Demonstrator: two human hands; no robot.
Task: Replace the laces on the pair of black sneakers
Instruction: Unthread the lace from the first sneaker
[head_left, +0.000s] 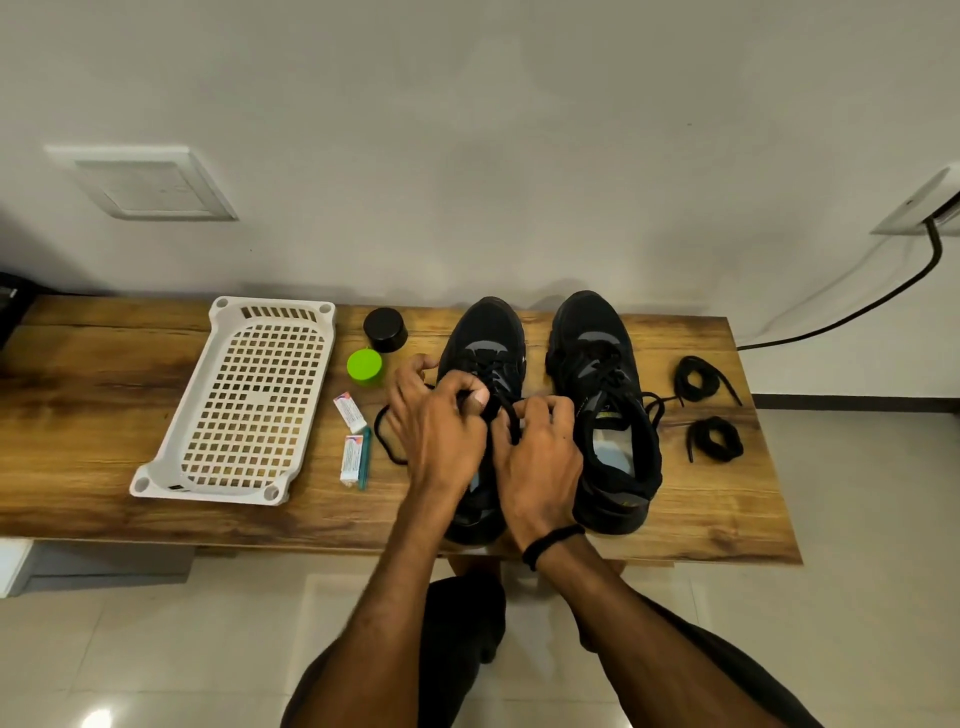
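Head view looks down on two black sneakers standing side by side on a wooden bench (519, 540), toes pointing toward 12 o'clock at the wall. Both hands work over the left sneaker (488, 338): the left hand (436, 421) has its fingers (470, 387) curled and pinching a strand of the black lace (387, 441) over the tongue, and the right hand (540, 457), with a dark band (551, 544) on its wrist, has its fingers (545, 408) bent around another strand of the same lace near the shoe's collar. A loose loop of that lace trails onto the bench at 9 o'clock from the shoe. The right sneaker (602, 405) sits just beside it at 3 o'clock, still laced, one lace end straying onto the wood. Farther toward 3 o'clock lie two coiled spare laces, one (701, 379) nearer the wall and one (714, 439) nearer the front edge, apart from each other. At 9 o'clock from the left sneaker are a black round lid (385, 329), a green round cap (365, 366), two small white tubes (349, 412) (351, 457) and a teal pen-like stick (364, 457) touching the nearer tube. Beyond them, well toward 9 o'clock, a white perforated tray (171, 470) lies flat on the bench.
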